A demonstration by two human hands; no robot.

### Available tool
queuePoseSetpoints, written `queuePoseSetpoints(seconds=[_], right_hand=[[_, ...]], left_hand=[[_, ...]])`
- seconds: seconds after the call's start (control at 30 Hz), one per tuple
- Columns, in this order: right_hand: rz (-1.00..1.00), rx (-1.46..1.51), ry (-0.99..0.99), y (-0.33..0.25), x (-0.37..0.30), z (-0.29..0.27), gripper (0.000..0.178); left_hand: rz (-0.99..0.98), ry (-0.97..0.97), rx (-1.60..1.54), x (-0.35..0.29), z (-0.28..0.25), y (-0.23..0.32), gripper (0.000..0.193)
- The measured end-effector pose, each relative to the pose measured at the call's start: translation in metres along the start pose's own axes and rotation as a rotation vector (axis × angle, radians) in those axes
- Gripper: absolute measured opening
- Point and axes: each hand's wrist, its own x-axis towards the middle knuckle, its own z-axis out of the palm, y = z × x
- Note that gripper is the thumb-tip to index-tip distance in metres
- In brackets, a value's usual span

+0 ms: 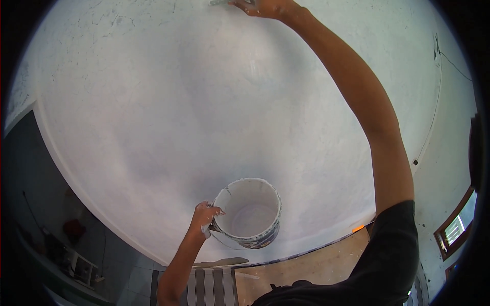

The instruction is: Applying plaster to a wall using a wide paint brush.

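Note:
My left hand, smeared with white paint, grips the left rim of a bucket, with the thumb over the edge. White coats the bucket's inner wall, and pale paint lies at its bottom. The bucket is held up in front of a white wall, its mouth tilted toward me. Stretched high up the wall, my right hand is closed around a pale tool. The top edge of the picture cuts the tool off, so its kind cannot be made out.
A dark doorway opens at the left, with a white stool-like frame inside. Below me lie a striped mat and a tan surface. On the right are a hanging cord and a wood-framed window.

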Motion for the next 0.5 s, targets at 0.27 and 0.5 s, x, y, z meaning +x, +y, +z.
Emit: queuePoseSetpoints(seconds=[0.27, 0.5], right_hand=[[-0.517, -0.319, 0.174, 0.005, -0.106, 0.070, 0.041], [-0.529, -0.241, 0.188, -0.019, -0.077, 0.044, 0.035]], left_hand=[[-0.012, 0.020, 0.043, -0.002, 0.003, 0.002, 0.025], [-0.005, -0.027, 0.032, 0.008, -0.004, -0.006, 0.025]])
